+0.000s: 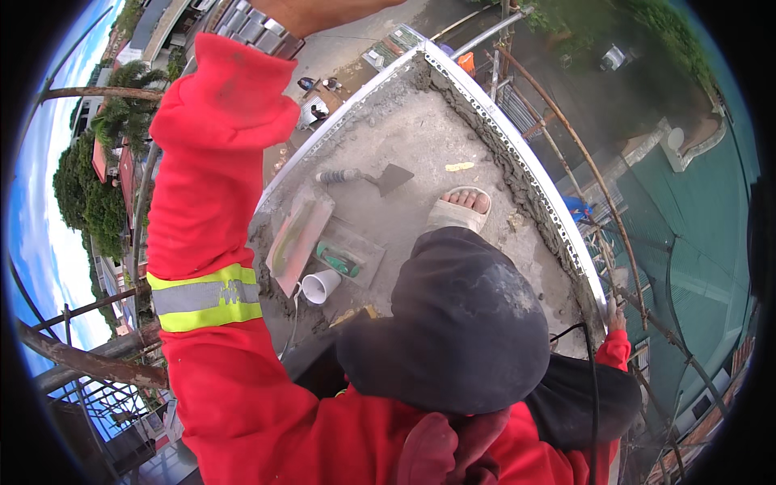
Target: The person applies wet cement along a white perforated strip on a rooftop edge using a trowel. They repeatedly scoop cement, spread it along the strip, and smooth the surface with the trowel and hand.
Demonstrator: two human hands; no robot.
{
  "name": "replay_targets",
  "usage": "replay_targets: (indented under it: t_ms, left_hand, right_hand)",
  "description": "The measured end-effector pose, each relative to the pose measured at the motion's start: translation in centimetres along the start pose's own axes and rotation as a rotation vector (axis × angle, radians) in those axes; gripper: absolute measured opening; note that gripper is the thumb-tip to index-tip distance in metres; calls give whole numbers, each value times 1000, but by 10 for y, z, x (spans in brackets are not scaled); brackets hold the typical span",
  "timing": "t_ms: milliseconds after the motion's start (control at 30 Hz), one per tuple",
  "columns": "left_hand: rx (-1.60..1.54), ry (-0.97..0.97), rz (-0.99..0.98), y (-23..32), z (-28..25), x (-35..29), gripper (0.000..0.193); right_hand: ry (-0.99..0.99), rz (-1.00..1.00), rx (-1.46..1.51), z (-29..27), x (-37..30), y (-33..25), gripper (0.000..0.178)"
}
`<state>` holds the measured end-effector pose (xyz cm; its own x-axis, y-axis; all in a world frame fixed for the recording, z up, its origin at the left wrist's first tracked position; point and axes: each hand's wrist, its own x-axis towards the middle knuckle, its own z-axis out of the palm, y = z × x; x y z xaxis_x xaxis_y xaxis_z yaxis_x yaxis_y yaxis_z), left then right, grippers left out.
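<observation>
The left hand [339,10] is raised at the top edge of the view, beyond a metal watch [255,31]. The frame cuts off its fingers; whether it grips anything cannot be told. The right hand [617,315] is at the far right, at the lower end of the right strip [537,166]. Whether it is clamped on the strip or only rests against it cannot be told. The hands are well apart.

The right strip is white and perforated. It runs along the right edge of the slab [380,137] and meets the left strip [346,111] at the top corner. Rough mortar [485,123] lines its inner side.

Items on the slab:
- Pointed trowel [394,179]: lying flat, handle to the left, blade to the right.
- Float [297,242]: a pinkish board near the left strip.
- Flat trowel [338,260]: green handle upward, just beside the float.
- Cup [323,286]: white, on its side, below the flat trowel.

One foot in a pale sandal [457,216] is on the slab, right of the tools. Wooden poles [586,153] stand outside the right strip, with green sheeting [711,242] beyond.
</observation>
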<state>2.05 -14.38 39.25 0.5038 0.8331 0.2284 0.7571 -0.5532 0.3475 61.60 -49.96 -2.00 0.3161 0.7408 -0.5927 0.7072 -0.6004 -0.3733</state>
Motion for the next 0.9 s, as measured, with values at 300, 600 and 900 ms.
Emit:
replay_targets:
  t_ms: [300,600,900]
  left_hand:
    - [218,-720,-517,-74,118,-264,38]
    - [384,-629,-496,-146,221,-283,42]
    - [-197,-216,-449,-79,146,-217,36]
  right_hand:
    - [14,-14,-148,-6,4,9,61]
    - [47,-24,-118,-3,-11,16,62]
    - [94,32,164,2,-17,-10,56]
